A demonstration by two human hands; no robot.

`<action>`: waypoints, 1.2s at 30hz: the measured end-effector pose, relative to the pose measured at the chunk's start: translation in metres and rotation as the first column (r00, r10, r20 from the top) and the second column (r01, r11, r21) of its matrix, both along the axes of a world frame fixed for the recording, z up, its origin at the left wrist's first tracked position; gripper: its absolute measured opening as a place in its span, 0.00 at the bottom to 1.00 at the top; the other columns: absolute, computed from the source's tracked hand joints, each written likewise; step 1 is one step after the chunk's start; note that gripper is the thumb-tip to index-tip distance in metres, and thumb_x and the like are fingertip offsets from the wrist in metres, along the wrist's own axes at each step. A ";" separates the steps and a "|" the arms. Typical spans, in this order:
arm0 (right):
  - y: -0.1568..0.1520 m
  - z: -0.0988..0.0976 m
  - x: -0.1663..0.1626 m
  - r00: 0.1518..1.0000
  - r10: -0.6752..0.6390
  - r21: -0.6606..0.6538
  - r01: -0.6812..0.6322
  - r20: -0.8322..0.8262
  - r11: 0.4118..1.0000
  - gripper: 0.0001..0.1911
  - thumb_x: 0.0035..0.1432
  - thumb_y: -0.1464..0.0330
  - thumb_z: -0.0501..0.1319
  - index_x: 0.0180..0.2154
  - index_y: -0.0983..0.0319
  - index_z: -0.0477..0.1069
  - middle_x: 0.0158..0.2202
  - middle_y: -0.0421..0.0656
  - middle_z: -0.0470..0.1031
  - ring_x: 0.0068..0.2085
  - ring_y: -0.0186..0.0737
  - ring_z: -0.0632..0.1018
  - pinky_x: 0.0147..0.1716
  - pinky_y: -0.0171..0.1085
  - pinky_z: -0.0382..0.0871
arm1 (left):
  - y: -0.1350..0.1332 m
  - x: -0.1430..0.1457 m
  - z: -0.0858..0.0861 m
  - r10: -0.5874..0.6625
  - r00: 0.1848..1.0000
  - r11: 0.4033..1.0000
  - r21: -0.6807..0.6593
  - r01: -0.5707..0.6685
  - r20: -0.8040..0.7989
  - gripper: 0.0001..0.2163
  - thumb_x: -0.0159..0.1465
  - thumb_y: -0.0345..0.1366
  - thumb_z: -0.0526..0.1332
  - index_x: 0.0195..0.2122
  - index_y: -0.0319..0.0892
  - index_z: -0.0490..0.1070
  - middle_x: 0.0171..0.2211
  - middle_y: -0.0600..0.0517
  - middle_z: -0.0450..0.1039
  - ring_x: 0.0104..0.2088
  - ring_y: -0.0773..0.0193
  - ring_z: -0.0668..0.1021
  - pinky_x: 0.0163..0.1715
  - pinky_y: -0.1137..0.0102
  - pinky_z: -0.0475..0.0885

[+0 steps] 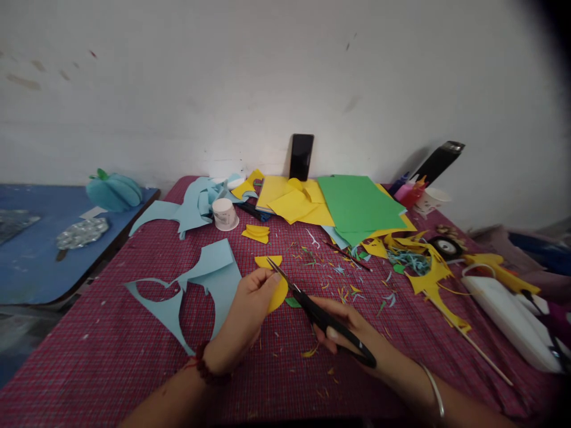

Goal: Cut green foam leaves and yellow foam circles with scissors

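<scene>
My left hand [252,300] is closed on a small yellow paper piece [279,293], pinching it just above the table. My right hand [345,330] grips black scissors [312,309] by the handles; their blades point up and left, and the tips reach the top edge of the yellow piece. Another yellow half-round cutout [268,261] lies on the cloth just beyond my left hand. A small green scrap [293,302] lies under the scissors.
The red checked cloth [111,339] carries light blue offcuts [209,279], a paper cup [225,213], yellow sheets [289,202], green sheets [357,205], yellow offcuts [430,276], a tape roll [445,246], a white bag [508,315] and a propped phone [301,156]. A blue table [40,249] stands left.
</scene>
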State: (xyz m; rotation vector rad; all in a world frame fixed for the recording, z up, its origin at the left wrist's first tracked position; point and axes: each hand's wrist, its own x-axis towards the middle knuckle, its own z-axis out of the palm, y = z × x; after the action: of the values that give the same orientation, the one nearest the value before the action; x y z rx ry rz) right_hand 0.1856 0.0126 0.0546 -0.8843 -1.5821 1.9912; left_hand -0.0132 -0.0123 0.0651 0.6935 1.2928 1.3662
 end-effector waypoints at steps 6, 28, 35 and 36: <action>0.000 0.000 -0.001 1.000 -0.003 -0.005 0.004 0.018 1.000 0.32 0.48 0.55 0.66 0.54 0.60 0.69 0.23 0.38 0.65 0.22 0.31 0.60 0.22 0.34 0.54 | 0.000 0.000 0.000 -0.006 1.000 1.000 0.019 0.006 -0.001 0.11 0.55 0.41 0.64 0.22 0.40 0.66 0.17 0.59 0.62 0.17 0.73 0.60 0.16 0.77 0.53; 0.002 -0.001 0.011 0.998 0.058 0.133 -0.056 -0.016 0.990 0.28 0.55 0.56 0.63 0.56 0.59 0.69 0.21 0.35 0.60 0.22 0.30 0.58 0.21 0.32 0.53 | 0.000 -0.007 0.009 -0.158 0.987 0.987 -0.013 0.158 -0.019 0.11 0.52 0.40 0.66 0.22 0.39 0.68 0.17 0.59 0.64 0.18 0.74 0.62 0.18 0.76 0.54; 0.003 0.004 0.013 0.997 0.072 0.119 -0.069 -0.022 0.990 0.25 0.54 0.61 0.64 0.54 0.56 0.71 0.22 0.36 0.62 0.21 0.29 0.58 0.20 0.31 0.56 | 0.000 -0.012 0.009 -0.207 0.978 0.977 -0.051 0.206 -0.031 0.11 0.52 0.40 0.67 0.22 0.40 0.67 0.18 0.59 0.64 0.17 0.74 0.62 0.18 0.76 0.53; 0.003 0.005 0.013 0.997 0.072 0.120 -0.068 -0.027 0.991 0.24 0.54 0.62 0.64 0.54 0.56 0.71 0.23 0.36 0.62 0.21 0.29 0.58 0.20 0.30 0.56 | 0.000 -0.012 0.009 -0.207 0.978 0.977 -0.056 0.205 -0.033 0.11 0.52 0.40 0.67 0.22 0.40 0.67 0.18 0.59 0.65 0.18 0.74 0.62 0.18 0.76 0.53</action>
State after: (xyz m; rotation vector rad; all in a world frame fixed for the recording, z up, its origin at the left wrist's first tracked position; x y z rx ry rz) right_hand 0.1988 0.0157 0.0592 -0.7580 -1.7154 1.9254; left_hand -0.0255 -0.0125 0.0743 0.7982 1.2458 1.1517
